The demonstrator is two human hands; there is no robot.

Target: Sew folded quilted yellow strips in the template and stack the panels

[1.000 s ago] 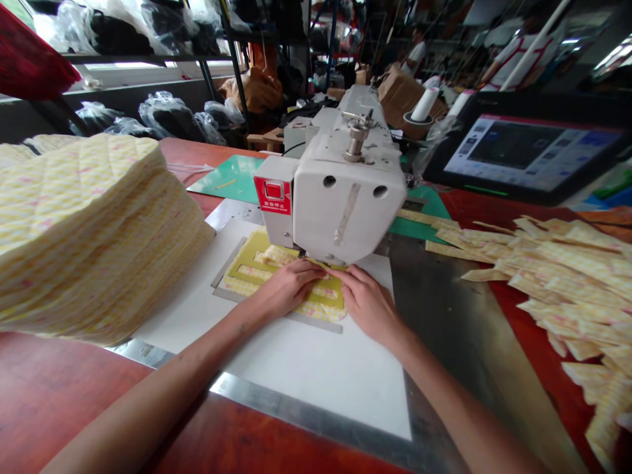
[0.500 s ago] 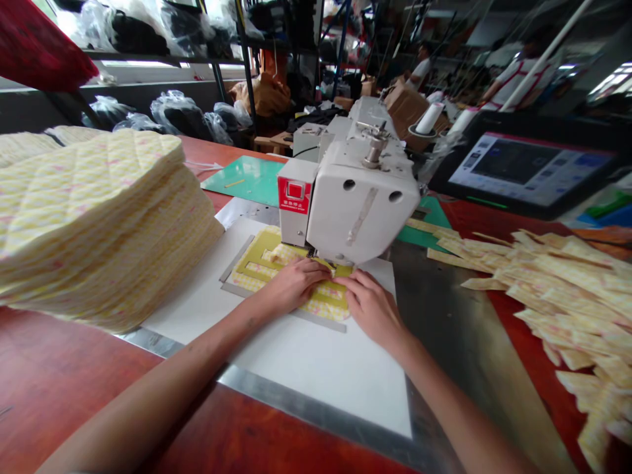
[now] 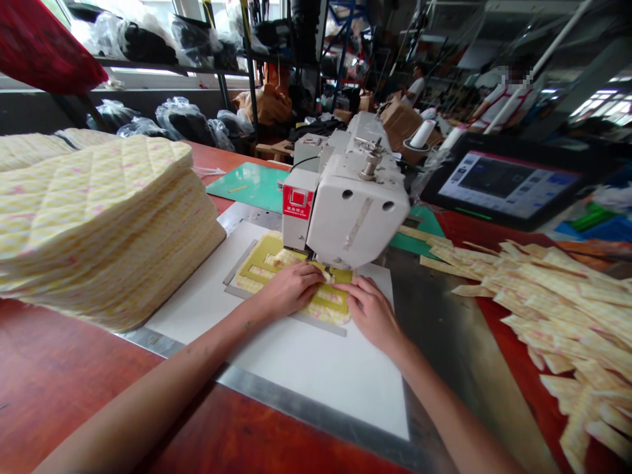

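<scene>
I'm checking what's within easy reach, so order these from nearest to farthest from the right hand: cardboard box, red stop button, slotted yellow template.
From the right hand:
1. Slotted yellow template, under its fingertips.
2. Red stop button, ahead and left, on the machine's front.
3. Cardboard box, well behind the machine.

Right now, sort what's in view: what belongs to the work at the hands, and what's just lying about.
In the work:
left hand and right hand, at the template
cloth under it
machine
stack and strips, likely: similar print

Lying about, seemingly:
green sheet
carton
bagged bundles
</scene>
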